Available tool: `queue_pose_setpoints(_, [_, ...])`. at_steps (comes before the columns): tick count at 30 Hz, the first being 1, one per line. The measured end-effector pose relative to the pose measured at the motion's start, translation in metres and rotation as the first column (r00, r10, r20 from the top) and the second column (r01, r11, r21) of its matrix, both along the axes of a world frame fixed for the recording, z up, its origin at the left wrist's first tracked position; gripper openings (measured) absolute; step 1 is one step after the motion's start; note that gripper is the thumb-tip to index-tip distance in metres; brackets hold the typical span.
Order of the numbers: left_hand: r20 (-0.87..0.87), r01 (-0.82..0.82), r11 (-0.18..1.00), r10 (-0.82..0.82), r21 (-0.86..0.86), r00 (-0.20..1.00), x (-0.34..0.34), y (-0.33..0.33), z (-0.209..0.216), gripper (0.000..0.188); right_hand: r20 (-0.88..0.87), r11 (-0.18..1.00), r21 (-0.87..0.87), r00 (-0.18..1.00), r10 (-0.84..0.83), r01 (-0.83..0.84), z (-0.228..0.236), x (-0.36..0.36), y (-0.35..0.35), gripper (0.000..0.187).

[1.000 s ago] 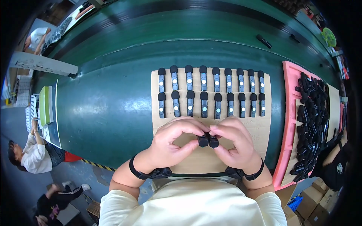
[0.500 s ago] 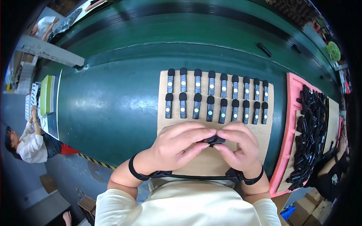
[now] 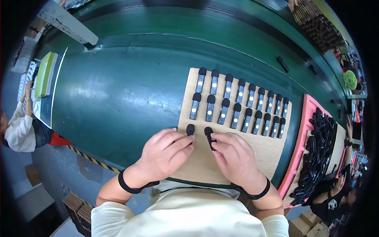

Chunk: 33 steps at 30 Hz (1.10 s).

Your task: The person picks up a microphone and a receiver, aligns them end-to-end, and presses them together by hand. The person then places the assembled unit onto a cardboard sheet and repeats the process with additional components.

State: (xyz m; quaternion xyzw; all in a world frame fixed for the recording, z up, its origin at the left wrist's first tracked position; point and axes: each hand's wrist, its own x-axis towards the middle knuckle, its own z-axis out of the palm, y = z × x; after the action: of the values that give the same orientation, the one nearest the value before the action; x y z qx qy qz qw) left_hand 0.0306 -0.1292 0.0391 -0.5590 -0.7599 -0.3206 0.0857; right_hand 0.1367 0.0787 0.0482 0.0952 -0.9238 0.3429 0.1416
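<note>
My left hand [image 3: 165, 153] is closed round a small black wireless microphone [image 3: 190, 129] with a foam top, at the left edge of a cardboard sheet [image 3: 252, 161]. Just to its right, my right hand [image 3: 235, 155] pinches a second foam-topped microphone [image 3: 209, 133] between thumb and fingers. My fingers cover the lower parts of both. Beyond them, similar microphones lie side by side in two rows, foam ends away from me, most with a pale round dot; one in the nearer row [image 3: 211, 108] lies straight above the microphone in my right hand.
A pink tray [image 3: 294, 158] heaped with black microphones [image 3: 314, 154] stands to the right, with a person beside it. Two loose dark pieces lie on the far green bench [image 3: 130, 83]. A grey post [image 3: 69, 24] rises at the far left; another person works beyond a green box [image 3: 46, 75].
My hands were together over a small dark thing; now they are apart, each on a microphone laid below the two rows. The view has turned, so the sheet appears tilted.
</note>
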Motion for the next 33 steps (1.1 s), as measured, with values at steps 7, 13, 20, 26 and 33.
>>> queue_pose_setpoints(7, [0.063, 0.137, 0.982, -0.129, -0.133, 0.990, 0.004, -0.007, -0.012, 0.021, 0.086, 0.959, 0.263, 0.992, 0.088, -0.108, -0.007, 0.003, -0.014, 0.030])
queue_pose_setpoints(13, [0.167, 0.067, 0.990, -0.045, -0.127, 0.985, 0.001, -0.007, -0.023, 0.023, 0.095, 0.950, 0.302, 0.994, 0.056, -0.083, -0.012, 0.000, -0.018, 0.030])
queue_pose_setpoints(20, [0.215, 0.026, 0.993, 0.000, -0.119, 0.977, -0.002, -0.003, -0.026, 0.024, 0.064, 0.952, 0.306, 0.998, 0.002, -0.022, -0.023, -0.004, -0.016, 0.029])
queue_pose_setpoints(26, [0.232, 0.038, 0.994, -0.013, -0.102, 0.973, -0.003, 0.001, -0.022, 0.029, 0.091, 0.958, 0.285, 0.996, 0.001, -0.028, -0.016, -0.003, -0.012, 0.032])
queue_pose_setpoints(33, [0.242, 0.012, 0.998, 0.005, -0.066, 0.970, -0.001, 0.004, -0.018, 0.030, 0.099, 0.987, 0.152, 0.993, -0.064, 0.048, 0.027, -0.014, 0.034, 0.032])
